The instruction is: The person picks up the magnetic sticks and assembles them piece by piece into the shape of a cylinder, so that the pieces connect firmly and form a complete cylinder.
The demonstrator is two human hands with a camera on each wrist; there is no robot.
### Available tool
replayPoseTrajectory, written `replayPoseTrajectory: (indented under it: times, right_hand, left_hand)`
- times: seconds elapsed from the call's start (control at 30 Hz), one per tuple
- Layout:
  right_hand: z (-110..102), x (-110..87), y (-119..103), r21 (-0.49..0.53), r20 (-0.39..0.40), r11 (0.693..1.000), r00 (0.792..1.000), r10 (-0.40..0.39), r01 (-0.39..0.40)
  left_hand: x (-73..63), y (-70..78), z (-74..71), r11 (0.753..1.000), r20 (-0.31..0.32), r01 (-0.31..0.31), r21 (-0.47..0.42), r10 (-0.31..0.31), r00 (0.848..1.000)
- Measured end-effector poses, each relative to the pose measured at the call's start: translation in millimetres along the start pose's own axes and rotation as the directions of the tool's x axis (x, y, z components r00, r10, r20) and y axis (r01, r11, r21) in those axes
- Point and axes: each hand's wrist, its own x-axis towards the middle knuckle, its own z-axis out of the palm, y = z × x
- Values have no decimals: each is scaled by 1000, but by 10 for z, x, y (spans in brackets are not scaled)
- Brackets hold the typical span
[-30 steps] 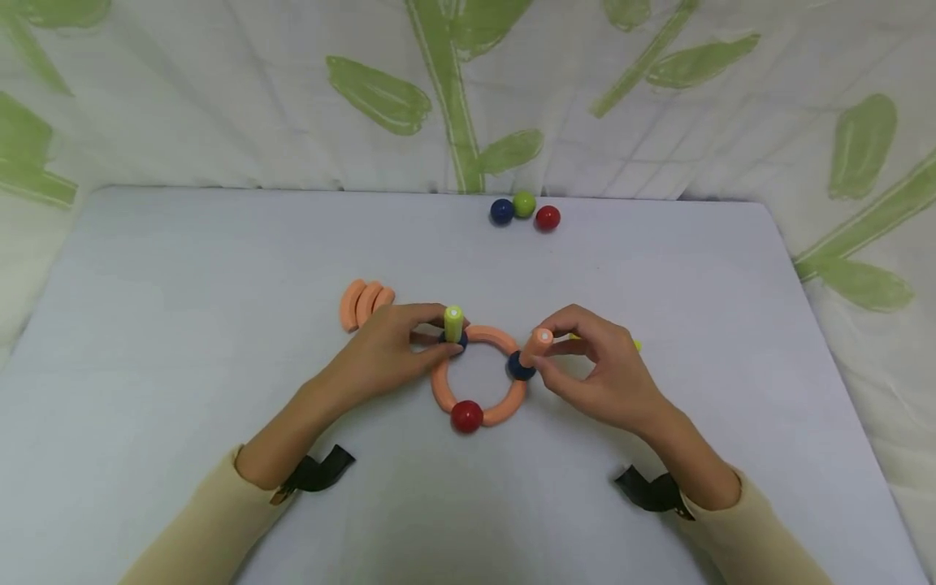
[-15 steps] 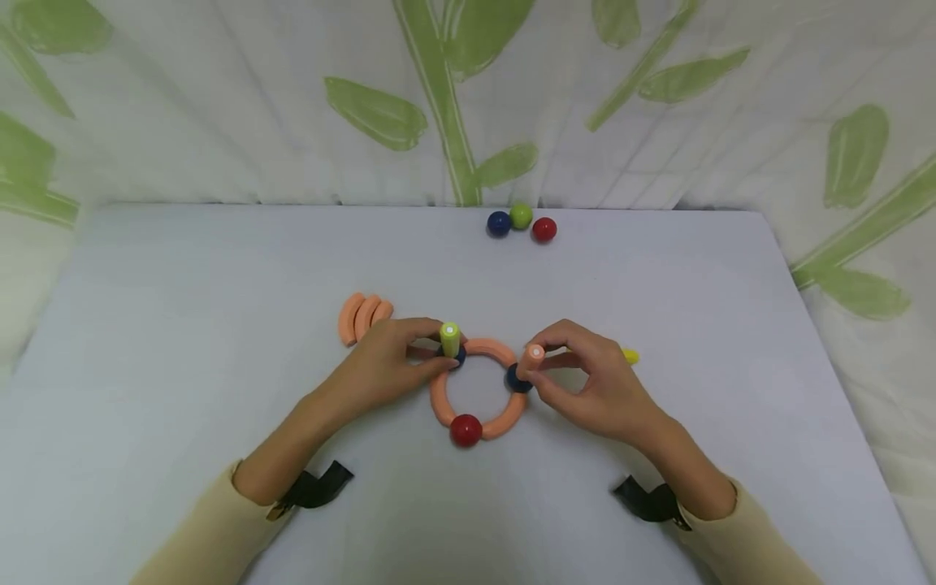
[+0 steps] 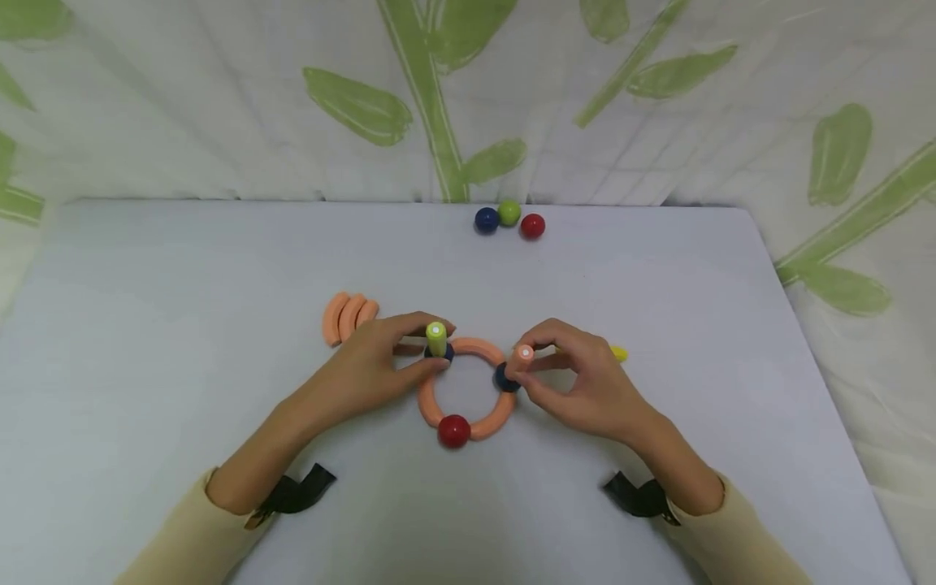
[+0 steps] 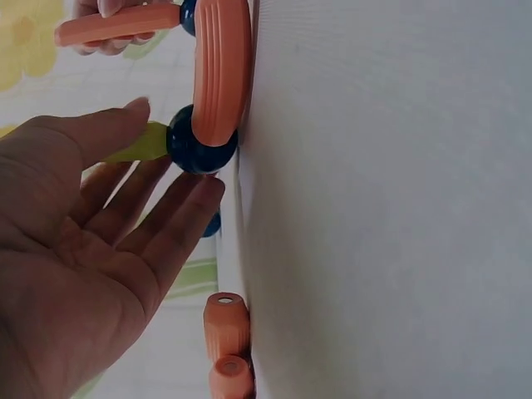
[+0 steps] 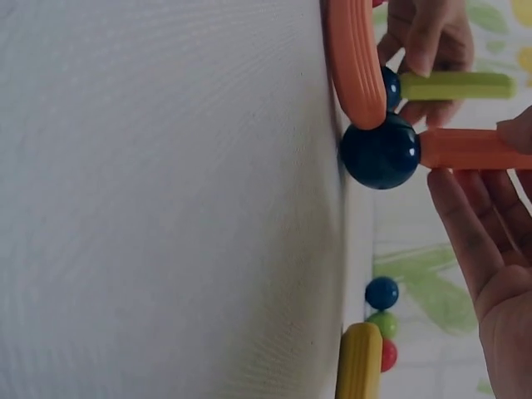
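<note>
On the white table, curved orange pieces [image 3: 478, 348] join a red ball [image 3: 454, 431] and two blue balls into a ring. A light green stick [image 3: 436, 341] stands upright on the left blue ball [image 4: 184, 151]. My left hand [image 3: 373, 357] holds that ball, thumb in front and fingers behind. An orange stick [image 5: 465, 150] rises from the right blue ball [image 5: 378, 158], leaning slightly right in the head view. Thumb and fingers of my right hand [image 3: 585, 382] pinch this stick. The hand partly hides it in the right wrist view.
Three curved orange pieces [image 3: 351, 317] lie beside my left hand. A yellow stick [image 5: 359, 362] lies behind my right hand, partly hidden in the head view. Blue [image 3: 487, 220], green [image 3: 509, 212] and red [image 3: 533, 226] balls sit near the back edge, before a leaf-patterned curtain [image 3: 256, 106].
The head view has shifted a little, so everything sits slightly further left. Both hands keep the same hold, and the ring, sticks and loose pieces stay in place.
</note>
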Motion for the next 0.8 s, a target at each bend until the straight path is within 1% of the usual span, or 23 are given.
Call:
replayPoseTrajectory:
  times: [0.17, 0.27, 0.37, 0.53, 0.8]
  right_hand:
    - [-2, 0, -22, -17, 4, 1000, 1000, 15, -15]
    - [-6, 6, -27, -18, 7, 999, 1000, 29, -29]
    - [-10, 13, -29, -27, 8, 999, 999, 34, -33]
    - [-11, 4, -26, -45, 5, 999, 1000, 24, -24]
    - [-4, 19, -15, -36, 16, 999, 1000, 27, -27]
  left_hand:
    - [-2, 2, -4, 998, -3, -36, -43, 36, 999]
    - [-3, -4, -6, 997, -10, -45, -56, 44, 999]
    - [4, -10, -11, 997, -15, -36, -64, 35, 999]
    - [17, -26, 0, 996, -6, -34, -79, 34, 999]
    - [1, -33, -11, 997, -9, -23, -73, 22, 1000]
